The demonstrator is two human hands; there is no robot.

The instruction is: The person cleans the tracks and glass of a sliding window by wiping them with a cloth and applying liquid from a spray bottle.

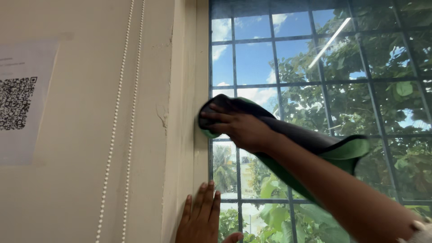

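My right hand (pixel 240 126) presses a green and dark cloth (pixel 342 150) against the cream window frame (pixel 198 67) at its inner edge, beside the glass. The cloth wraps under the fingers and trails back over my forearm. My left hand (pixel 200 218) lies flat on the lower part of the same frame, fingers apart and pointing up, holding nothing. The window pane (pixel 315 67) behind shows a metal grille, sky and leafy trees.
A white bead cord (pixel 119 112) hangs in two strands down the cream wall left of the frame. A sheet of paper with a square code (pixel 20 99) is stuck on the wall at far left. Paint is cracked on the frame's edge (pixel 161 114).
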